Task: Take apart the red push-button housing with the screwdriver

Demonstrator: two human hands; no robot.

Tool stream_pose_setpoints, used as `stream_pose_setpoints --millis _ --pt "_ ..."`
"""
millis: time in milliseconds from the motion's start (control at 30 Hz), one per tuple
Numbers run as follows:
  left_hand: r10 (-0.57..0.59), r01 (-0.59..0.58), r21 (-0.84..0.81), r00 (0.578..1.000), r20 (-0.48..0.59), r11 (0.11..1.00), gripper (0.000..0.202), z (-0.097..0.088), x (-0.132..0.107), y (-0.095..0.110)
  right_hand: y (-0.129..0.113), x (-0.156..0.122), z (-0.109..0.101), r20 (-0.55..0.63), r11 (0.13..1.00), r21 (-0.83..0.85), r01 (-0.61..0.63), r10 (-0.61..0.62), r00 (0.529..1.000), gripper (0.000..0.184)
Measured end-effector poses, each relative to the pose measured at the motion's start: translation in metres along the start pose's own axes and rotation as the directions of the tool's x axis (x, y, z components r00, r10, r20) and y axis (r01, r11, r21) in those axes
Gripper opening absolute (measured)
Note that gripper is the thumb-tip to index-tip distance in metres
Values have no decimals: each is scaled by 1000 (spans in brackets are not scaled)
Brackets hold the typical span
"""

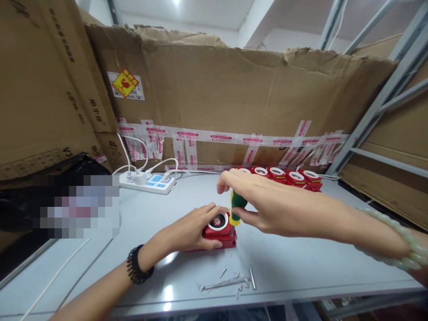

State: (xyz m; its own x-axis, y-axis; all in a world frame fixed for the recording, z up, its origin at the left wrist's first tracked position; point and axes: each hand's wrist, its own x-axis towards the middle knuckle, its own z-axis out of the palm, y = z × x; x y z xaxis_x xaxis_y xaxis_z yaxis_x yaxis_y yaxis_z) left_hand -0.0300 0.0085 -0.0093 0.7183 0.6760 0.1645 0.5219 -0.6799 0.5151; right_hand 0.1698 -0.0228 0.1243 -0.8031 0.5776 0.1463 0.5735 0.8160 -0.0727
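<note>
A small red box with a round white-rimmed button [219, 229] sits on the grey table [301, 263]. My left hand [194, 229] is wrapped round its left side and holds it down. Above its right corner stands an upright screwdriver with a green and yellow handle [236, 206], its tip at the box. My right hand [261, 200] grips that handle from above, fingers closed around it.
Several loose screws and metal pins [234, 281] lie near the front edge. A row of similar red boxes [284, 174] lines the back by a taped cardboard wall [234, 102]. A white power strip [149, 182] with plugs sits back left; metal shelving [384, 102] stands right.
</note>
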Motion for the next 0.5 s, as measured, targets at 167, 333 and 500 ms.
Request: stream_pose_setpoints --millis 167,333,500 --pt "0 0 13 1000 8 1000 58 0 0 0 3 -1 10 -80 964 -243 -106 89 993 26" --pt "14 -14 17 1000 -1 1000 62 1 0 -1 8 2 11 -111 992 -65 -108 100 989 10" --pt "5 -5 40 1000 -13 999 58 2 0 -3 4 3 10 -122 986 96 -135 146 982 23"
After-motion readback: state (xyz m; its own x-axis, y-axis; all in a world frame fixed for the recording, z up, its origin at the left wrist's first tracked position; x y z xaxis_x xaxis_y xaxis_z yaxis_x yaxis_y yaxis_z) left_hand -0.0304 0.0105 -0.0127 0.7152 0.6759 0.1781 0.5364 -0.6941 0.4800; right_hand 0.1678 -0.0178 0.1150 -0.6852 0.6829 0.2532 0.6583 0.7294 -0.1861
